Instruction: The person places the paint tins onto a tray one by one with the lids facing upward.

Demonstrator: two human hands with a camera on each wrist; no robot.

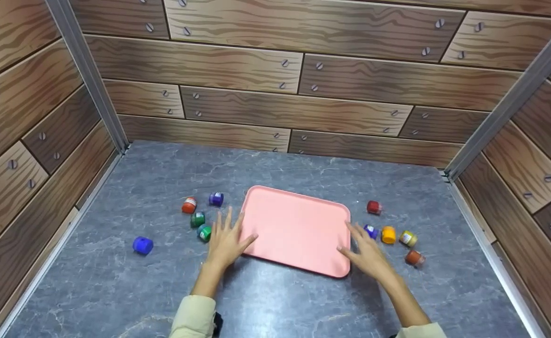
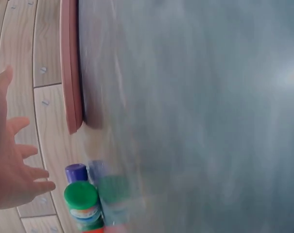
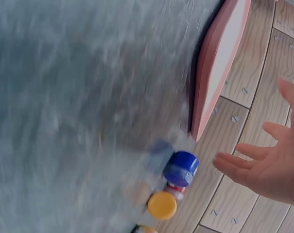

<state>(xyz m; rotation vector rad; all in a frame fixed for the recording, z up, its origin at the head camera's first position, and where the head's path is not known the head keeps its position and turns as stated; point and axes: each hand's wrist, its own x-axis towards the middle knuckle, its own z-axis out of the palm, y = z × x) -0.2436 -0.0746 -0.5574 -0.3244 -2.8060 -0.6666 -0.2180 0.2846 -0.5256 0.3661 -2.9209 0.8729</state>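
Note:
A pink rectangular tray (image 1: 296, 230) lies on the floor between both hands, with bare surface showing. My left hand (image 1: 225, 244) is spread at its left edge, fingers straight and holding nothing. At the right edge my right hand (image 1: 368, 253) is likewise spread and holds nothing. In the wrist views, the left hand (image 2: 13, 160) and the right hand (image 3: 268, 160) appear raised off the floor; contact with the tray cannot be told. Beside the left hand lies a small green-lidded jar (image 1: 204, 233). A small blue jar (image 1: 371, 231) sits close to the right fingers.
Left of the tray are small jars: purple (image 1: 216, 199), orange-red (image 1: 189, 205), green (image 1: 198, 219) and, farther out, blue (image 1: 143, 245). To its right are red (image 1: 374, 207), orange-yellow (image 1: 388, 235), yellow (image 1: 408, 238) and brown (image 1: 415, 257) jars. Wood-patterned walls (image 1: 238, 103) enclose the grey floor.

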